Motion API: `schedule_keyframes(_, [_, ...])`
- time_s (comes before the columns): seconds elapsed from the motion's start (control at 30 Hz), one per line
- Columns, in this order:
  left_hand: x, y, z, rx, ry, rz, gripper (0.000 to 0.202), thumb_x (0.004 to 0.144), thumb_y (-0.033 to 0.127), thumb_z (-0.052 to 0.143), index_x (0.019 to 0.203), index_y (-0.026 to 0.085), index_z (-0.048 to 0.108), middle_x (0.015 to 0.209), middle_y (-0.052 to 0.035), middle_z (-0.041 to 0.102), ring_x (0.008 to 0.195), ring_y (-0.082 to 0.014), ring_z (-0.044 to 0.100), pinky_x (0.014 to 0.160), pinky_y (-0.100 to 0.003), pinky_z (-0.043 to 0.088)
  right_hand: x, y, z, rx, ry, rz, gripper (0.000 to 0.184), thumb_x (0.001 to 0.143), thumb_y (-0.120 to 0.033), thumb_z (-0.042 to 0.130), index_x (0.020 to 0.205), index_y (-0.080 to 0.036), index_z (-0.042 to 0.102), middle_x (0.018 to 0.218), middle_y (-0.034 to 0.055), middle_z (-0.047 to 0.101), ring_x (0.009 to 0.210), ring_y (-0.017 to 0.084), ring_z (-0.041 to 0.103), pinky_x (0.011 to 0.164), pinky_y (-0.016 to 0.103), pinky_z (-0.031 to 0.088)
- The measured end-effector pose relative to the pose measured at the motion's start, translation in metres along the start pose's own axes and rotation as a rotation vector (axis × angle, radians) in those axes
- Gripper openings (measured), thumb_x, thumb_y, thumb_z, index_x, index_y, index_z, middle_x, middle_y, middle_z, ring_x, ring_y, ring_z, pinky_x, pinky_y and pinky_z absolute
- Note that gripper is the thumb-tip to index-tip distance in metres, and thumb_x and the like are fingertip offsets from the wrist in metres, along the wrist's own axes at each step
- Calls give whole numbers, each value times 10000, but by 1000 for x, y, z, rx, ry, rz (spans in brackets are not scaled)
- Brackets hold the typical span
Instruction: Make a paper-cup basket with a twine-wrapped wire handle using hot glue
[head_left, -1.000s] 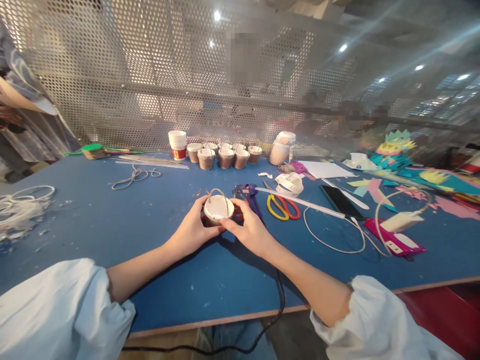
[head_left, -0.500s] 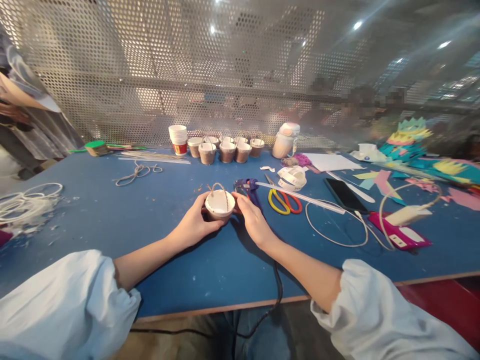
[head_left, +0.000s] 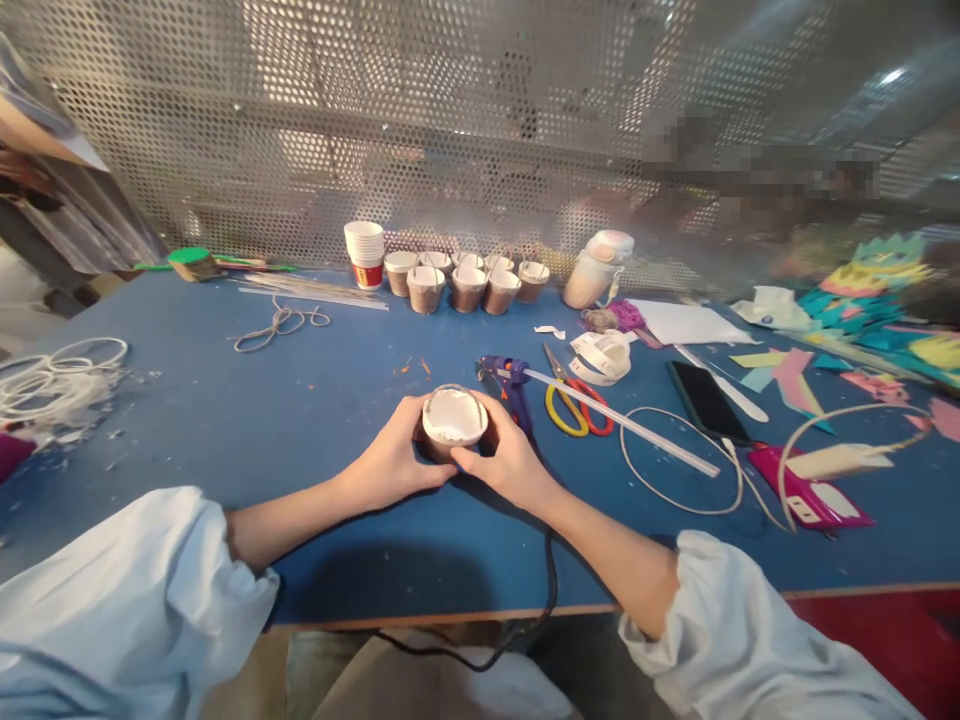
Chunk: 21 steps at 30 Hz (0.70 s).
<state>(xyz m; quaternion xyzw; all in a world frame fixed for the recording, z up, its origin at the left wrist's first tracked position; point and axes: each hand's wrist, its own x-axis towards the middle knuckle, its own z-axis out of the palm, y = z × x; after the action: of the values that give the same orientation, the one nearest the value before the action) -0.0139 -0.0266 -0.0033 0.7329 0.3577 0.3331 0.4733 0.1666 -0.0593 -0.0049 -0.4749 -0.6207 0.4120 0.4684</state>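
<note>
The blue work table (head_left: 225, 420) is the biggest thing here. Its near wooden edge lies well on my side of the purple hot-glue gun (head_left: 504, 375), with bare blue board between them and more open board to the gun's left. My left hand (head_left: 394, 462) and right hand (head_left: 506, 462) meet just on my side of that glue gun. Its black cable (head_left: 553, 575) runs beside my right forearm and over the edge. The yellow-and-red-handled scissors (head_left: 570, 405) lie just right of the gun. Between my palms sits the small round paper cup (head_left: 454, 418), white inside and brown outside. It is squat, its axis upright and its mouth open toward me. Both hands' fingers curl snugly round its wall, one from each side, neither nearer. I cannot tell whether its base touches the table.
</note>
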Motion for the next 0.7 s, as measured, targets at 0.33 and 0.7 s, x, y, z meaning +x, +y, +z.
schedule_keyframes(0.33, [6,-12,-13,-165,-69,-17,488,774,372,686,1194,162,552,1178,-101,643,1043,-247,632,958,-413,488,2,5,-8,24,-119,33,747,685,-289,716,1333,-185,358,1336,136,505,1236,272,486,1058,438,357])
schedule_keyframes(0.7, [2,-14,-11,-248,-115,11,680,743,385,729,1325,191,435,1382,-140,505,1234,-278,520,1050,-432,416,7,-1,-14,-84,-137,23,740,627,-331,819,1262,-196,463,1265,103,570,1187,250,527,1036,399,380])
